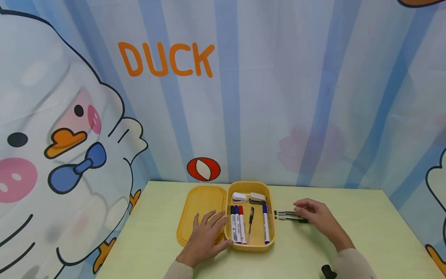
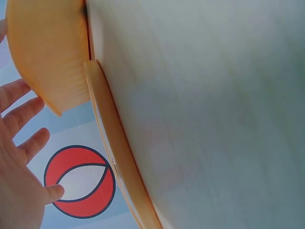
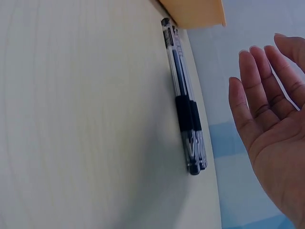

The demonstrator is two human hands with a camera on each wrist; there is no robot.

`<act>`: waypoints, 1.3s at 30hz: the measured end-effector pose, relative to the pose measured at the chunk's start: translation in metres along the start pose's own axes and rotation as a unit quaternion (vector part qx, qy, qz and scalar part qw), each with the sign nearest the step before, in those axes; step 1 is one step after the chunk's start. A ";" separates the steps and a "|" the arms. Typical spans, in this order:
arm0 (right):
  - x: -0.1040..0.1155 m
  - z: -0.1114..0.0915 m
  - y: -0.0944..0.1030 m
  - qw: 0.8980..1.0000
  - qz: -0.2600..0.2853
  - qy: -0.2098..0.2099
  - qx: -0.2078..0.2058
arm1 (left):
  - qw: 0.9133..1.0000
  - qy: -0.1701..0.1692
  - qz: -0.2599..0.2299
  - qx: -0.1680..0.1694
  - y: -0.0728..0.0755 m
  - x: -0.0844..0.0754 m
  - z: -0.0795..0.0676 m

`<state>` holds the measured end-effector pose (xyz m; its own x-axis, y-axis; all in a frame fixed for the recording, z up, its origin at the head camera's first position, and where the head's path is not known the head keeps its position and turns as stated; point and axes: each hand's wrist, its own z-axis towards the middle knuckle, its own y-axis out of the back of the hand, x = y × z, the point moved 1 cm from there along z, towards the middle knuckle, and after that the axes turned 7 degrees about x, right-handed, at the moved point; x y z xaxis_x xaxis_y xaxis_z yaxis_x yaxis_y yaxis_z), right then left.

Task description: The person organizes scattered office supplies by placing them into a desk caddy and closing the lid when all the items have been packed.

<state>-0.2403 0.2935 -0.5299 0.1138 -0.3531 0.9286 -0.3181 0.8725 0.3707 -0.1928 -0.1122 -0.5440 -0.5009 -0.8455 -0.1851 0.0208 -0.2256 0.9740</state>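
A yellow box (image 1: 250, 248) stands on the table, holding two stapler-shaped items (image 1: 257, 198), markers with black, blue and red caps (image 1: 237, 228), a pen (image 1: 251, 219) and a separate blue-capped marker (image 1: 266, 224). At its left side my left hand (image 1: 207, 236) has its fingers spread, fingertips right at the box wall in the left wrist view. Right of the box, two clear pens with black grips (image 3: 183, 102) lie side by side on the table. Over their right ends hovers my right hand (image 1: 318, 217), fingers loosely bent and nothing in them.
The yellow lid (image 1: 198, 193) lies flat to the left of the box, partly under my left hand in the head view. A pale table (image 1: 376, 228) ends at a printed duck curtain (image 1: 258, 97) behind. Some black object (image 1: 328, 272) shows by the right sleeve.
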 end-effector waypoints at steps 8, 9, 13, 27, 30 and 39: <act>-0.012 -0.009 0.010 0.999 -0.025 -0.014 -0.029 | 1.000 0.000 -0.002 -0.001 -0.001 0.001 0.001; -0.013 -0.010 0.010 0.999 -0.023 -0.011 -0.030 | 1.000 -0.001 -0.003 -0.001 -0.001 0.001 0.001; -0.016 -0.014 0.013 0.999 -0.012 -0.004 -0.033 | 1.000 -0.003 -0.003 -0.004 -0.001 0.002 0.000; -0.032 -0.023 0.025 0.997 -0.044 -0.042 -0.049 | 1.000 0.001 -0.004 0.003 0.000 0.002 -0.001; -0.033 -0.025 0.027 0.997 -0.047 -0.046 -0.050 | 1.000 0.002 -0.005 0.005 0.000 0.002 0.000; -0.040 -0.027 0.032 0.997 -0.026 -0.056 -0.049 | 1.000 0.003 -0.001 0.006 0.000 0.001 0.000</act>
<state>-0.2299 0.3446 -0.5546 0.0212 -0.4301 0.9025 -0.2210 0.8784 0.4238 -0.1936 -0.1130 -0.5443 -0.4955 -0.8482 -0.1873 0.0101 -0.2212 0.9752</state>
